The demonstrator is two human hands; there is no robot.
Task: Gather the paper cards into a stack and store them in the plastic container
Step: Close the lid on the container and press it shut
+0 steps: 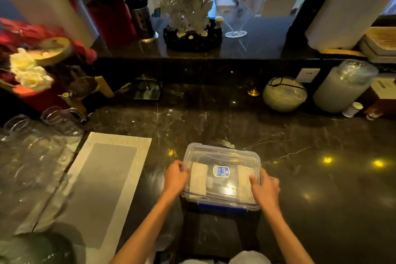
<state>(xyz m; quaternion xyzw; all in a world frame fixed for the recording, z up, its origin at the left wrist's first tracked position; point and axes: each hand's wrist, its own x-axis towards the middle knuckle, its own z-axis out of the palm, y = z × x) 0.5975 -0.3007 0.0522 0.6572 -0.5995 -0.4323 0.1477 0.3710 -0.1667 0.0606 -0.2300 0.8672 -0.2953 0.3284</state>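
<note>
A clear plastic container (222, 152) with a blue-trimmed lid and a blue label stands on the dark marble counter near the front edge. Through the lid I see pale paper cards (198, 180) lying inside, at the left and at the right. My left hand (175, 176) grips the container's left side. My right hand (265, 188) grips its right side, thumb resting on the lid. Whether the lid's clips are latched is not visible.
A white-bordered grey placemat (102, 188) lies to the left. Several clear glasses (32, 146) crowd the far left. At the back stand a round covered bowl (285, 94), a wrapped stack of cups (342, 88), flowers (30, 73) and a raised ledge with decorations.
</note>
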